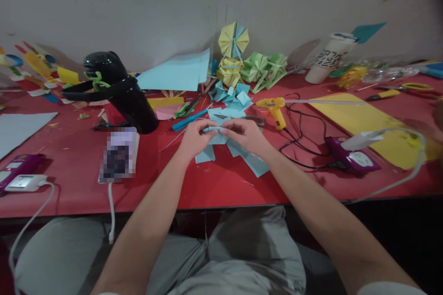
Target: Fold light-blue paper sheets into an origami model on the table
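Note:
Between my left hand (198, 136) and my right hand (244, 134) is a small piece of light blue paper (212, 128), pinched at both ends by thumbs and fingers. Its fold is partly hidden by the fingertips. Beneath and around my hands lie several loose light blue paper pieces (255, 162). Just beyond my fingers, a pair of scissors (256, 120) rests on the paper, partly covered. Folded blue paper pieces (238, 97) are heaped behind them. To the right of my right hand lies a yellow hot glue gun (276, 110).
Left stand a black tumbler (133, 101) and a phone (119, 154) with a white cable. At the back are folded yellow paper shapes (230, 71) and green ones (265, 69). Right lie a purple power strip (353, 156), yellow paper (360, 124) and a leaning white cup (327, 60).

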